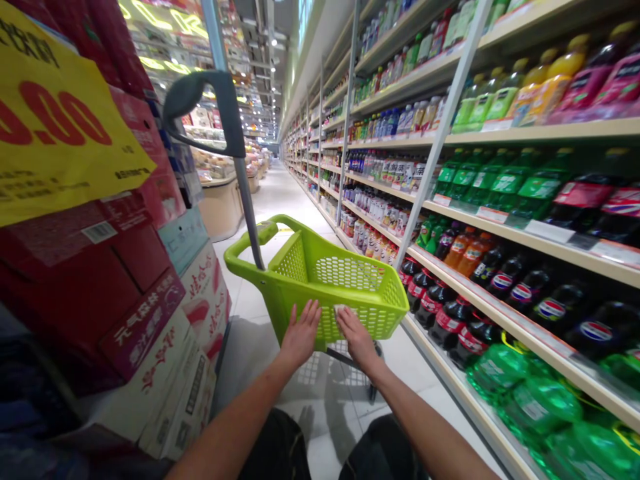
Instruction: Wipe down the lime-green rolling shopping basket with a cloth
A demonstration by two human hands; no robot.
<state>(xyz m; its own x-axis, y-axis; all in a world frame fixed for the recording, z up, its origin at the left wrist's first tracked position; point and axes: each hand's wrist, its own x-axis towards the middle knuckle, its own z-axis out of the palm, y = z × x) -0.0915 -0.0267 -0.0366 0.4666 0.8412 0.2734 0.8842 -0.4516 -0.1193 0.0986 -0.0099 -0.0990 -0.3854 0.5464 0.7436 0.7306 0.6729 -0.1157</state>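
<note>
A lime-green plastic shopping basket (350,267) on wheels stands tilted in the supermarket aisle in front of me. Its grey telescopic handle (220,113) rises up and to the left. My left hand (301,332) lies flat against the basket's near mesh wall, fingers stretched out. My right hand (356,335) presses flat on the same wall just to the right, fingers extended too. Neither hand holds anything. The basket looks to have nothing in it.
Shelves of soft-drink bottles (510,287) run along the right side. Stacked red and white cartons (150,320) with a yellow price sign (55,127) stand close on the left. The tiled aisle floor (280,193) stretches away ahead.
</note>
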